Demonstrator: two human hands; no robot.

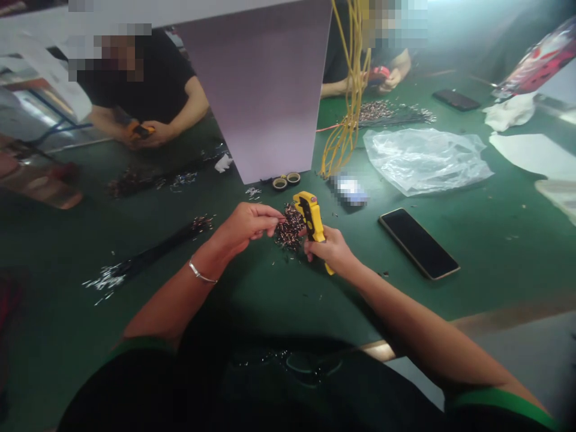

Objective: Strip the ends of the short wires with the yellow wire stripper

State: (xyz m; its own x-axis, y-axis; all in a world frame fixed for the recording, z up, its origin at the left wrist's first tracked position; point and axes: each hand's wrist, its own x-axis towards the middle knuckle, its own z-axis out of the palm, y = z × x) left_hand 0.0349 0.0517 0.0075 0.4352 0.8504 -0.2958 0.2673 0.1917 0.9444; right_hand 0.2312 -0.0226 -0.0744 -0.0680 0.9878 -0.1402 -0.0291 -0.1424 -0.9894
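Note:
At the middle of the green table [270, 300], my right hand [332, 246] is wrapped round a yellow and black wire tool [310, 217], its head pointing up and left. My left hand [252, 227] is closed in a pinch at the left edge of a pile of small copper-tipped pieces [289, 231]; a thin dark wire seems to lie between its fingertips. The tool's head is over the upper right of the pile. A bundle of black wires [155, 249] with silvery and copper ends lies left of my left hand.
A black phone [418, 243] lies at the right, with a clear plastic bag [427, 161] behind it. Two tape rolls [286, 181] stand by a pale upright panel [265, 90]. Yellow wires [348, 96] hang beside it. Two people work across the table with tools.

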